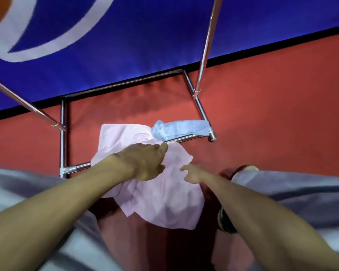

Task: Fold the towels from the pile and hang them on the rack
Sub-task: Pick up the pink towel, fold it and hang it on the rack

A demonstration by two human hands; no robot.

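A pale pink towel (164,200) hangs draped over the near rail of a chrome rack (63,145), spreading on both sides of it. My left hand (145,163) lies palm down on the pink towel at the rail, fingers bent onto the cloth. My right hand (192,174) hovers just right of it, fingers loosely apart, touching or nearly touching the towel's edge. A light blue towel (180,128) sits bunched on the same rail, further right, next to the pink one.
The rack's frame stands on a red floor (272,114), with two slanted chrome poles (205,47) rising from its sides. A blue area with white lines (125,36) lies beyond. My grey trouser legs and one shoe (226,222) fill the lower view.
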